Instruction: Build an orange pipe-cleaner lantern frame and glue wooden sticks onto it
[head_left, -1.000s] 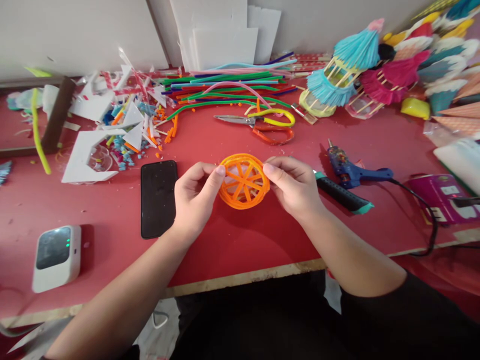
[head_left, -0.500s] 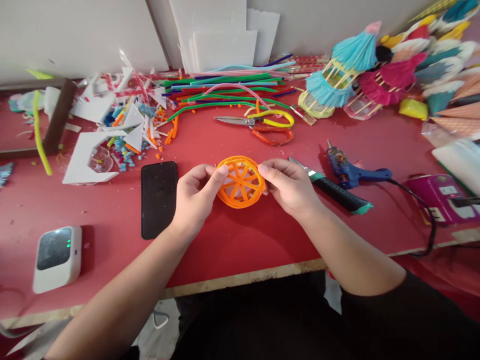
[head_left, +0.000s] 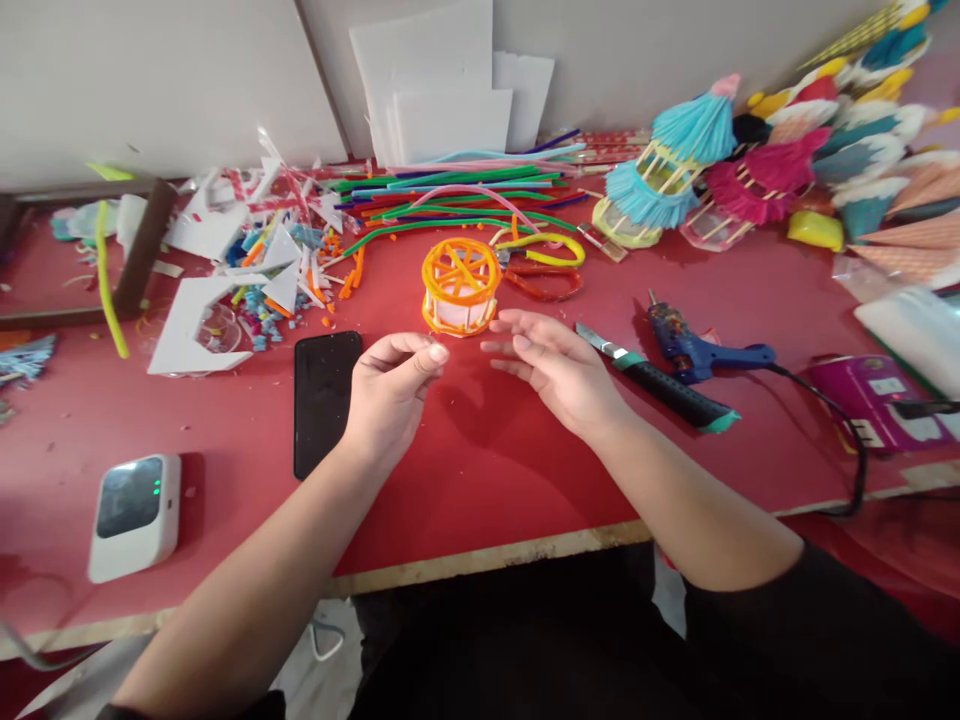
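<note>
A small round cage (head_left: 460,287) stands upright on the red table, beyond my hands. Orange fuzzy pipe cleaners make its spoked top and rings, and pale sticks join them around a pinkish floor. My left hand (head_left: 394,390) hovers in front of it to the left, thumb pressed to the fingers in a pinch; whether anything tiny is between them I cannot make out. Apart from the cage, to its front right, my right hand (head_left: 559,365) is open with fingers spread and nothing in it. Scissors (head_left: 544,265) with yellow and red handles lie partly hidden behind the cage.
Left of my left hand lies a black phone (head_left: 326,405); a white device (head_left: 135,515) sits farther left. A utility knife (head_left: 667,385), a blue glue gun (head_left: 705,345) and a purple box (head_left: 877,400) are right. Pipe cleaners (head_left: 457,200) and finished pieces (head_left: 664,180) line the back.
The orange cage was between both hands and now stands on the table farther back, let go. My right hand has opened; my left stays pinched. The view has shifted slightly.
</note>
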